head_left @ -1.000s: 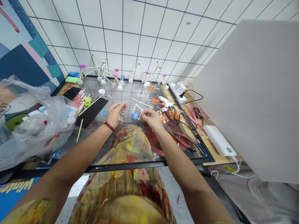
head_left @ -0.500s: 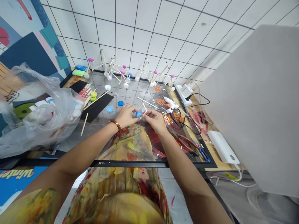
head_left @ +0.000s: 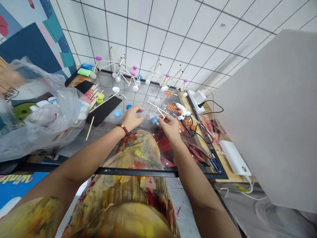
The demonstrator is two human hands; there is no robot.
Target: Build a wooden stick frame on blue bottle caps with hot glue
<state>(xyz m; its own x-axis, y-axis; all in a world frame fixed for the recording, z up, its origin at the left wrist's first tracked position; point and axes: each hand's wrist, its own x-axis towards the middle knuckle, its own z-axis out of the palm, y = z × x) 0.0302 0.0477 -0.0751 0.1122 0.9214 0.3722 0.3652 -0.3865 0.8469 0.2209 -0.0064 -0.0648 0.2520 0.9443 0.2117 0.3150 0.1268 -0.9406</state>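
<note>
My right hand (head_left: pixel 168 123) pinches a small frame of wooden sticks (head_left: pixel 160 112) with a blue bottle cap (head_left: pixel 154 119) fixed at its lower end, held just above the glass tabletop (head_left: pixel 138 99). My left hand (head_left: pixel 131 116) hovers a little to the left of that cap, fingers curled and slightly apart, with nothing visible in them. A bead bracelet sits on my left wrist. Two loose blue caps (head_left: pixel 117 112) lie on the glass left of my left hand.
Several stick-and-cap models (head_left: pixel 128 72) line the tiled wall at the back. A white glue gun (head_left: pixel 182 111) with black cable lies right of my hands, red pliers (head_left: pixel 198 152) nearer. A plastic bag of caps (head_left: pixel 37 112) fills the left. A grey board (head_left: pixel 267 109) stands right.
My hands met at the blue cap half a second ago, then parted. The right hand now keeps the stick piece alone and has moved slightly right. The camera tilted a little.
</note>
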